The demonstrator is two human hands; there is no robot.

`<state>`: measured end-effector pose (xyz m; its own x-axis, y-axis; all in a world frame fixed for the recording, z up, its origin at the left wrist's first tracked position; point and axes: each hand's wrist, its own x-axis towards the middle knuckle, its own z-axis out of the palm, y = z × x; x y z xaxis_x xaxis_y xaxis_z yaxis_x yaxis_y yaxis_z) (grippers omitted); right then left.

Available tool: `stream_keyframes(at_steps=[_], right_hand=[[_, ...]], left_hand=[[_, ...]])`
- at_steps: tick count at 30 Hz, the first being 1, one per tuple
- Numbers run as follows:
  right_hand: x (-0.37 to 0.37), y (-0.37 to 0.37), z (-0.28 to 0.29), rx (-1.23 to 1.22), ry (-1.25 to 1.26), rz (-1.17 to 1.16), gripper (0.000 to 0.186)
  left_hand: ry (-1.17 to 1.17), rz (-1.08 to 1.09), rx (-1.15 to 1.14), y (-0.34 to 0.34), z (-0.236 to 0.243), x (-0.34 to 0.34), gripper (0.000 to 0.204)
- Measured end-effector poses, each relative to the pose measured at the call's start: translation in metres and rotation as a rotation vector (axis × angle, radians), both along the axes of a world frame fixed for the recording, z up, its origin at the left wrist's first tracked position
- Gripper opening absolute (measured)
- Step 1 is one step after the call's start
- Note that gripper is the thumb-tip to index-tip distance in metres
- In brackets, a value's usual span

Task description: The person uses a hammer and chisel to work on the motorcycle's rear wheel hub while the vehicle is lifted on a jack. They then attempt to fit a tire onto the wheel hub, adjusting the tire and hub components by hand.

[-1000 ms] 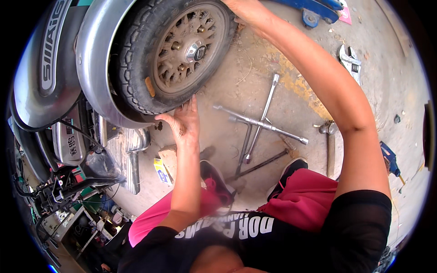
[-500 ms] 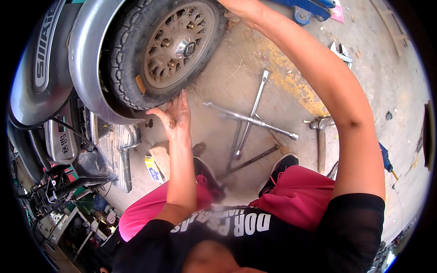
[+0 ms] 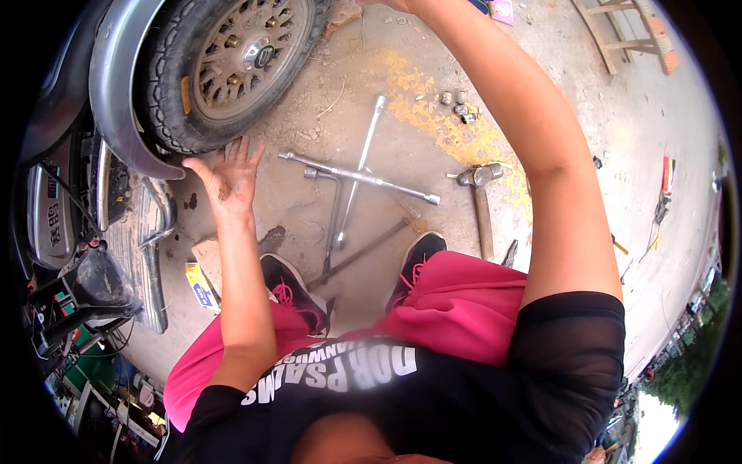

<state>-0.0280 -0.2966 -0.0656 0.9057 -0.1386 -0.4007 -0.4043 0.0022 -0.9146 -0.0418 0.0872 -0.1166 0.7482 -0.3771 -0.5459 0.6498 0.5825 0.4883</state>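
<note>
- Concrete floor [image 3: 618, 185]: it carries nearly everything; its outer edges are lost in the lens's dark rim.
- Grey vehicle: it stands along the floor's left edge, much of its body cut off; its silver fender [image 3: 110, 85] curves around the wheel.
- Wheel [image 3: 232, 66]: it sits under the fender at the floor's upper-left corner, its top outside the view (the dusty rim and shiny hub cap show well).
- Cross wrench [image 3: 361, 176]: it lies mid-floor, one arm over a bent bar [image 3: 334, 213].
- Hammer [image 3: 483, 209]: it lies right of the cross wrench, whole in sight.
- Left hand [image 3: 229, 182]: open, palm up, fingers spread, just below the tyre; whether they touch I cannot tell. The hands are well apart.
- Right hand [image 3: 396, 4]: nearly all cut off by the upper edge; its grip cannot be told.
- Yellow, blue and white box [image 3: 201, 288]: near the left forearm.
- Small metal pieces [image 3: 462, 107]: beyond the hammer, too small to identify.
</note>
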Motion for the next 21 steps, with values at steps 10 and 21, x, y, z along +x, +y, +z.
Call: stream_keyframes(at_steps=[10, 21], right_hand=[[0.021, 0.05, -0.017, 0.297, -0.277, -0.23, 0.066], [0.024, 0.054, -0.009, 0.483, -0.194, -0.35, 0.053]], left_hand=[[0.113, 0.197, -0.021, 0.001, -0.001, 0.006, 0.13], [0.149, 0.248, -0.059, 0.0, -0.002, 0.018, 0.129]])
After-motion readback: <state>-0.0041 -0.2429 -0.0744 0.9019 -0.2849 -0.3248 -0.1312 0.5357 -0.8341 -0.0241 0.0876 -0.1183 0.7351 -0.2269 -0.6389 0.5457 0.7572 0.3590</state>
